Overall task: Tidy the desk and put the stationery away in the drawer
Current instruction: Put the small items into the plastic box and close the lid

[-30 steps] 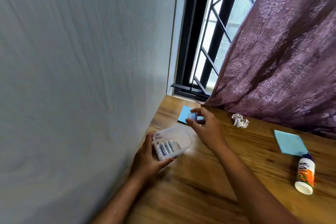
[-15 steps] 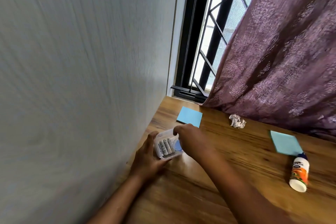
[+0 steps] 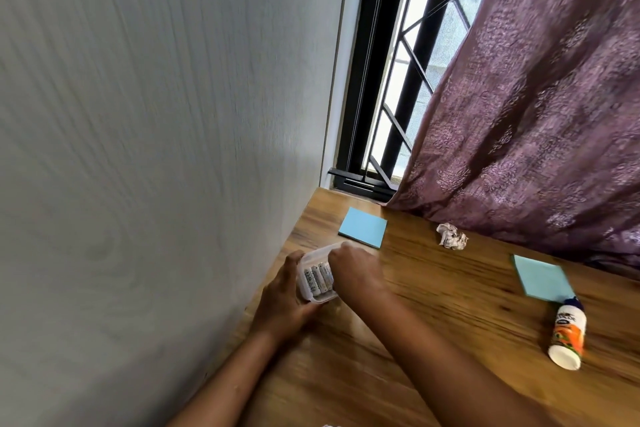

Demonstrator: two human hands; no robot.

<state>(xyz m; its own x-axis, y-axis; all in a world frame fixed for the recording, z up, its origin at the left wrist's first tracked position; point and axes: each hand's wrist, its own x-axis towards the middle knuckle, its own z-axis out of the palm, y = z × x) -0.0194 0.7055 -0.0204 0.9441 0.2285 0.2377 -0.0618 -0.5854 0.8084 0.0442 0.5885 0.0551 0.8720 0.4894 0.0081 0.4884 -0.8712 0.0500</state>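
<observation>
A small clear plastic box with several white batteries in it sits on the wooden desk close to the wall. My left hand grips the box from its near left side. My right hand lies over the box's right half with its fingers curled down at the far rim, which hides that part of the box and the fingertips. A blue sticky-note pad lies flat just beyond the box.
A crumpled paper ball lies near the purple curtain. A second light-blue note pad and a glue bottle on its side are at the right. A grey wall bounds the desk on the left.
My right hand lifted a small blue item off the blue pad and came down to the box, which it now covers. My left hand stayed on the box.
</observation>
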